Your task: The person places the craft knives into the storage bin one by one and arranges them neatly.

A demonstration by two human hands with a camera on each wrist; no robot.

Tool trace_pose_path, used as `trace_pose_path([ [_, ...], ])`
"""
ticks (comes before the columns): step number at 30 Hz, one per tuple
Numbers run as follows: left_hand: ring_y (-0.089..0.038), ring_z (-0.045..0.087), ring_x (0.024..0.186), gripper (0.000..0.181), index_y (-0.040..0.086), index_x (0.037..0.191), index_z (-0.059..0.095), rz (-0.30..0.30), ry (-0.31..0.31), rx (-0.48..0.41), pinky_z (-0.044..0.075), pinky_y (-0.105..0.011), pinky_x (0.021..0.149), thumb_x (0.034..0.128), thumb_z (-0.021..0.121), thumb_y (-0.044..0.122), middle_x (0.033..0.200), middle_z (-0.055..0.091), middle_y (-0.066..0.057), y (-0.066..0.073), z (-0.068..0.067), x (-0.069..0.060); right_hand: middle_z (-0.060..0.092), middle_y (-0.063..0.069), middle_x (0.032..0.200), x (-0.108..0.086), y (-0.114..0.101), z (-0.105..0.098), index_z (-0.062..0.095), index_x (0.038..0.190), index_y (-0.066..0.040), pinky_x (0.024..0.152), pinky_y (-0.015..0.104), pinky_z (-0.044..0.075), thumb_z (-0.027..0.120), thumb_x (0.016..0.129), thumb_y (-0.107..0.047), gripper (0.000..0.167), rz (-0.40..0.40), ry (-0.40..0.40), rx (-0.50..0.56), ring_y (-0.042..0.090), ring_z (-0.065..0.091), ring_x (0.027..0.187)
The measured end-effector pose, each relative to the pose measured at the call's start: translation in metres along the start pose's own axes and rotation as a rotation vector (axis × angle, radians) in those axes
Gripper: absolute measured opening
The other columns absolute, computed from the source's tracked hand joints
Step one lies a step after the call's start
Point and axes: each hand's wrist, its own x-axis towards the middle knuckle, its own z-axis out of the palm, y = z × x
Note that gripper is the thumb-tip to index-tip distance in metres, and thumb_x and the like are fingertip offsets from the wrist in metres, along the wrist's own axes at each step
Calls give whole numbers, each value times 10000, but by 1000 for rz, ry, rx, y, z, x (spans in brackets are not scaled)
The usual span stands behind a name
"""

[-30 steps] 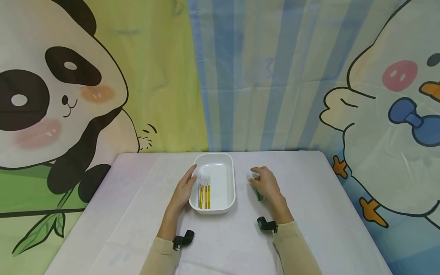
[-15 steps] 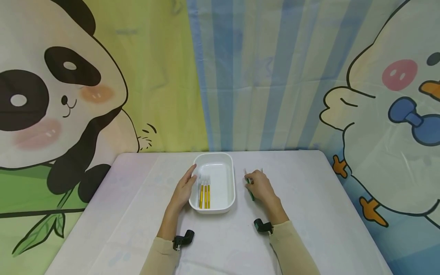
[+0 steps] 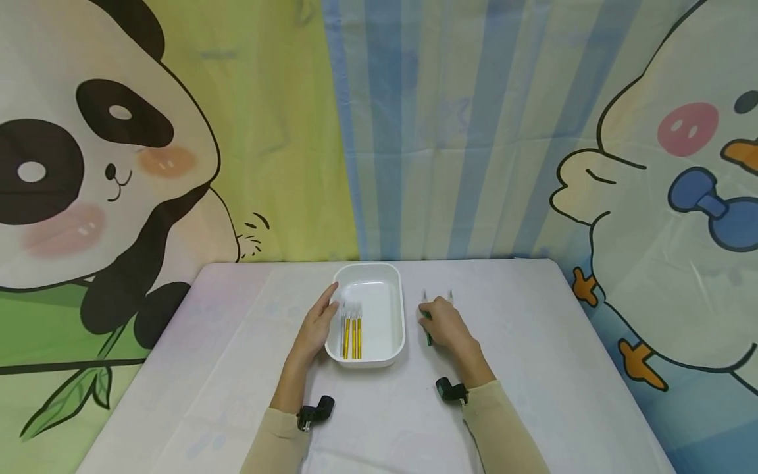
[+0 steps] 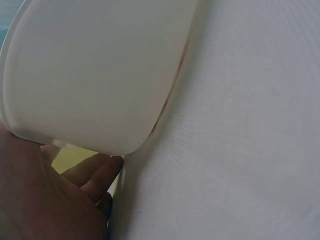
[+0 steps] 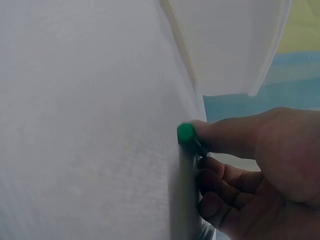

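Head view, white tray [image 3: 385, 316]: It sits mid-table on the white cloth [image 3: 237, 395], yellow-handled forks [image 3: 353, 339] lying along its left side, tines toward the far end.
Left hand [image 3: 312, 327]: My extended fingers rest against the tray's left side, gripping nothing.
Right hand [image 3: 445, 324]: I pinch a green-handled fork [image 3: 429, 338] between thumb and fingers, just right of the tray.
Metal tines [image 3: 450, 296]: Seen past my right hand, probably a second fork, its handle hidden.
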Motion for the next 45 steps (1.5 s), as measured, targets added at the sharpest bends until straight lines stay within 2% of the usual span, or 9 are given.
trace_pose_path([
  [8,-228,133,1625,525,301,1651,302,-53,-31,22,107,-490,1334,1136,402,283,1737,212,28,2,-4,5,674,164,997,1,-4,1,752,1164,3,701,362,514,759,948,-113,246,-8,18,-28,225,555,816],
  [15,-193,139,1623,505,385,1628,322,-18,-17,16,96,-474,1338,1131,408,361,1725,233,86,-1,-2,2,693,208,1075,0,-5,1,714,1272,27,737,387,551,745,952,-105,348,-2,18,-36,240,596,852],
  [22,-203,186,1615,478,430,1591,377,25,13,11,123,-499,1333,1119,435,373,1705,292,93,-3,-1,1,644,151,953,2,-4,3,735,1081,-22,683,370,511,777,943,-179,213,-32,-13,-59,225,556,777],
  [25,-214,182,1617,483,413,1597,375,32,8,13,120,-509,1332,1122,430,351,1709,290,77,-3,-1,2,657,153,973,2,-4,3,732,1113,-21,698,378,518,766,950,-162,218,-42,-11,-85,223,566,792],
  [27,-215,185,1616,486,402,1602,374,32,8,17,123,-507,1331,1123,428,343,1709,292,74,-3,-1,2,663,160,976,2,-4,2,722,1079,-26,693,386,520,750,958,-142,170,-45,-12,-95,231,571,800],
  [29,-214,187,1616,489,387,1606,374,37,8,20,123,-503,1332,1121,431,347,1708,296,72,-2,-1,2,672,169,997,1,-4,2,720,1122,-22,688,387,521,735,964,-121,187,-44,-11,-98,234,575,808],
  [33,-209,189,1615,490,387,1605,376,38,11,18,125,-499,1333,1119,434,360,1706,299,81,-2,0,2,645,153,952,0,-4,2,695,1023,-45,640,360,485,702,974,-91,67,-34,-17,-86,236,552,779],
  [40,-203,182,1617,490,398,1606,369,30,9,11,121,-497,1333,1121,429,361,1708,289,96,-3,1,2,649,152,981,0,-3,2,696,1215,-24,639,339,472,668,985,-76,238,-4,-3,-42,228,548,804],
  [45,-200,185,1615,490,393,1605,375,30,17,15,124,-490,1334,1121,434,352,1708,292,89,-2,0,1,622,125,916,1,-2,2,682,1139,-30,633,339,460,666,989,-65,155,-16,13,-21,234,543,808],
])
